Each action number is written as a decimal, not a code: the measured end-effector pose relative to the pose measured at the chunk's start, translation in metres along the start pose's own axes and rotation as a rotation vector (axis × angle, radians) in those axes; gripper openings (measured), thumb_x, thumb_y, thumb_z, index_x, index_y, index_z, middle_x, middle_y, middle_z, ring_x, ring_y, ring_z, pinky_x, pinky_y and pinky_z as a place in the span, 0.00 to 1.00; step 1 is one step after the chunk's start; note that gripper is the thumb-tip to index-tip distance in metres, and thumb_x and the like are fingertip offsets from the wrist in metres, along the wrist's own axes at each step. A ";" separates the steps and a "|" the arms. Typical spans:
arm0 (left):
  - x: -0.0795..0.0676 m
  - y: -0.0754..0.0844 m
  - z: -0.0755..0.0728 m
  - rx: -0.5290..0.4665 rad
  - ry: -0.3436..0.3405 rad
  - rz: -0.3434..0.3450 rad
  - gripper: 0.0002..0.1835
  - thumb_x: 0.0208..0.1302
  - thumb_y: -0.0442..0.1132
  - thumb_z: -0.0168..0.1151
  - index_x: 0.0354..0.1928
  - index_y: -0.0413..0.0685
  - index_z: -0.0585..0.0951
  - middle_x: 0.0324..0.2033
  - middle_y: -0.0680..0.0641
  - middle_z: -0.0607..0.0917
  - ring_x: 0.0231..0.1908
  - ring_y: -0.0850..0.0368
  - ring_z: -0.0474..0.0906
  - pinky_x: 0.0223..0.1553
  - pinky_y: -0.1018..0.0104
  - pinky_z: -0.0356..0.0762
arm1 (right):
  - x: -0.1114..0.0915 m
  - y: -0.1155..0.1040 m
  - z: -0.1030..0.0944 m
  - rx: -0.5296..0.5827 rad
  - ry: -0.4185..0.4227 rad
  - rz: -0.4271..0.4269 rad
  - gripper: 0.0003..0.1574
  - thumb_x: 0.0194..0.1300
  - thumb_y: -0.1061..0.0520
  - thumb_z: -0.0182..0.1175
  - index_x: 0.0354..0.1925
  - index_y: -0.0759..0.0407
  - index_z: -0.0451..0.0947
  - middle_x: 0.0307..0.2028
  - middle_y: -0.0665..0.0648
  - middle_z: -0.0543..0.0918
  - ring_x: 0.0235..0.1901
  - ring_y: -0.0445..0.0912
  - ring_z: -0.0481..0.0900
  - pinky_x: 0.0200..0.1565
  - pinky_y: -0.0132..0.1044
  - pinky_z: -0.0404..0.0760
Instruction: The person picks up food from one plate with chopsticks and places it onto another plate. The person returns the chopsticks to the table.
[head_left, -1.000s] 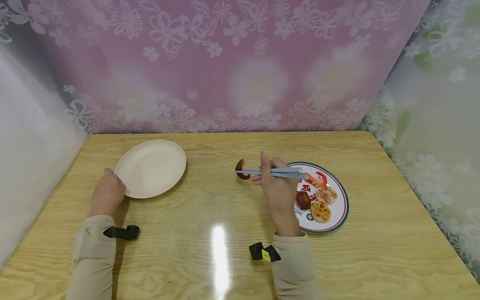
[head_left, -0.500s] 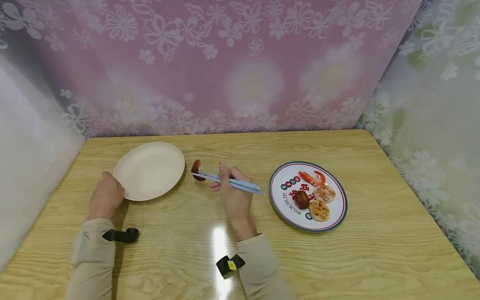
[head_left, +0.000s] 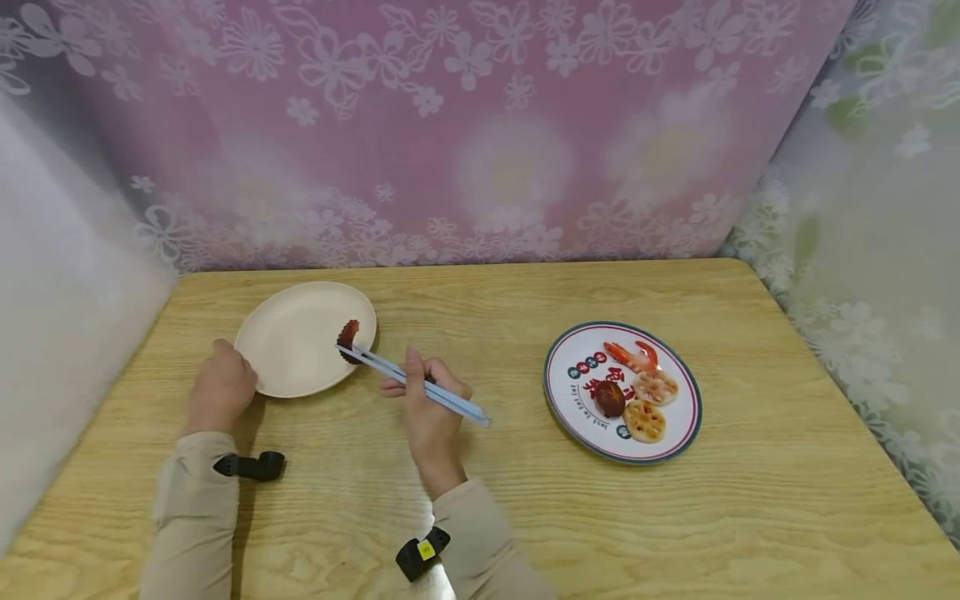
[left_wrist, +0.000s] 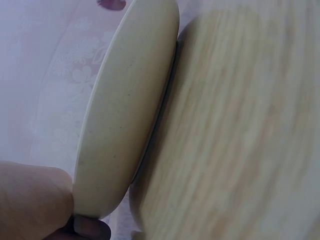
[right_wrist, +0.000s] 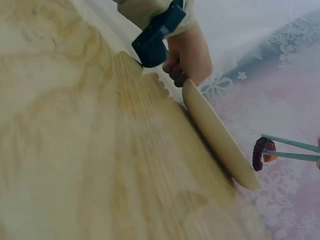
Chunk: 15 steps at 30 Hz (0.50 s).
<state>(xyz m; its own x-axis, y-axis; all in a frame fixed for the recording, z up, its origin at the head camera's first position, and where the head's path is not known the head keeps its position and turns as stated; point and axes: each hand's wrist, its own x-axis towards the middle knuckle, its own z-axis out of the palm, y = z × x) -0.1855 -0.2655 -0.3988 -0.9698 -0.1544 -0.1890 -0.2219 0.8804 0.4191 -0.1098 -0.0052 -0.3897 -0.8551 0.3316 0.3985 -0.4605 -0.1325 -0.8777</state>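
My left hand (head_left: 221,387) pinches the near-left rim of a beige plate (head_left: 288,354), with curled fingers under the edge in the right wrist view. In the left wrist view the plate's side (left_wrist: 125,110) rises just above the wooden surface. My right hand (head_left: 433,412) holds a pair of light blue chopsticks (head_left: 420,383). Between their tips is a dark red, curled piece with a row of bumps, like an octopus tentacle (head_left: 348,340). It hangs above the right part of the beige plate, apart from it in the right wrist view (right_wrist: 260,152).
On the right of the wooden table (head_left: 765,433) stands a printed white plate (head_left: 581,417) with a green rim. It bears a shrimp (head_left: 633,357), two lotus root slices (head_left: 643,421) and a brown mushroom cap (head_left: 609,399). Floral curtains (head_left: 487,167) surround the table.
My right hand has carried the tentacle in the chopsticks leftward, from beside the printed plate to above the beige plate. My left hand has stayed on the beige plate's rim.
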 end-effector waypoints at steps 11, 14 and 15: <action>0.001 0.000 0.000 -0.002 -0.002 -0.003 0.21 0.71 0.33 0.29 0.54 0.16 0.52 0.33 0.17 0.72 0.28 0.33 0.76 0.26 0.47 0.72 | -0.008 -0.001 0.020 0.030 -0.054 0.078 0.18 0.72 0.65 0.52 0.25 0.74 0.73 0.23 0.71 0.83 0.23 0.61 0.83 0.26 0.48 0.82; 0.001 0.000 0.000 -0.001 -0.004 -0.016 0.21 0.71 0.33 0.29 0.55 0.17 0.52 0.34 0.18 0.72 0.28 0.35 0.75 0.25 0.48 0.72 | -0.009 -0.002 0.025 0.018 -0.067 0.103 0.18 0.72 0.63 0.52 0.26 0.73 0.74 0.23 0.69 0.84 0.23 0.59 0.84 0.26 0.50 0.81; 0.002 0.000 0.000 -0.002 -0.005 -0.021 0.21 0.71 0.33 0.29 0.55 0.17 0.52 0.34 0.18 0.72 0.28 0.35 0.75 0.25 0.48 0.72 | -0.009 -0.001 0.027 0.026 -0.072 0.105 0.19 0.72 0.62 0.52 0.26 0.74 0.74 0.24 0.69 0.84 0.23 0.59 0.84 0.26 0.50 0.81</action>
<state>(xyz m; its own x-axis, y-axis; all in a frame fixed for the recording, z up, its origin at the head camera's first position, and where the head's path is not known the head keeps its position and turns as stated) -0.1871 -0.2660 -0.3991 -0.9643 -0.1709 -0.2023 -0.2427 0.8761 0.4167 -0.1080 -0.0333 -0.3850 -0.9133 0.2465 0.3241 -0.3729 -0.1870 -0.9088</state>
